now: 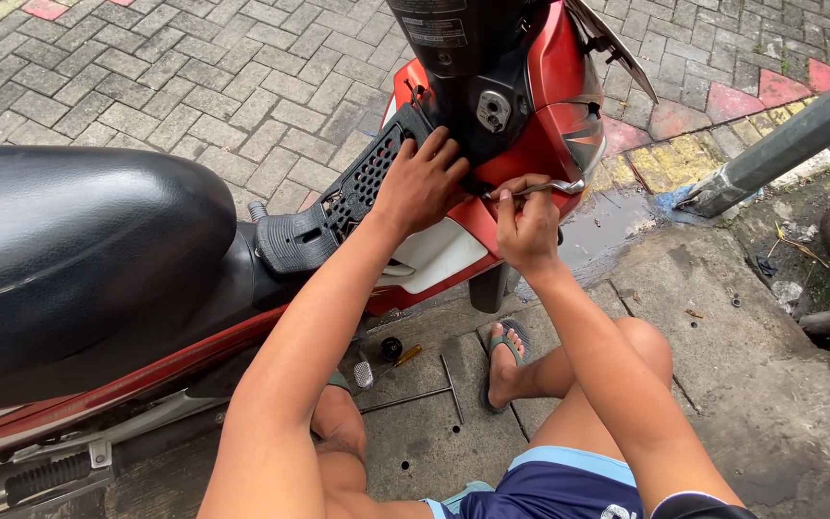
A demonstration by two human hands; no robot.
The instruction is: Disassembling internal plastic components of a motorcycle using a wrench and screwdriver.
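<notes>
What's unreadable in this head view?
- Tip of the metal tool and the fastener: hidden by the right hand and the red panel.
- Panel under the left hand: covered.
- Scooter front: cut off by the top edge.
- Small parts on the pavement: too small.

Bare arms; navy shorts (pixel 569 490), light-blue waistband; flip-flop (pixel 508 358).

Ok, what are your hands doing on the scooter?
Left hand flat on black footboard grille. Right hand grips metal wrench at red panel. Nothing blocking.
</notes>
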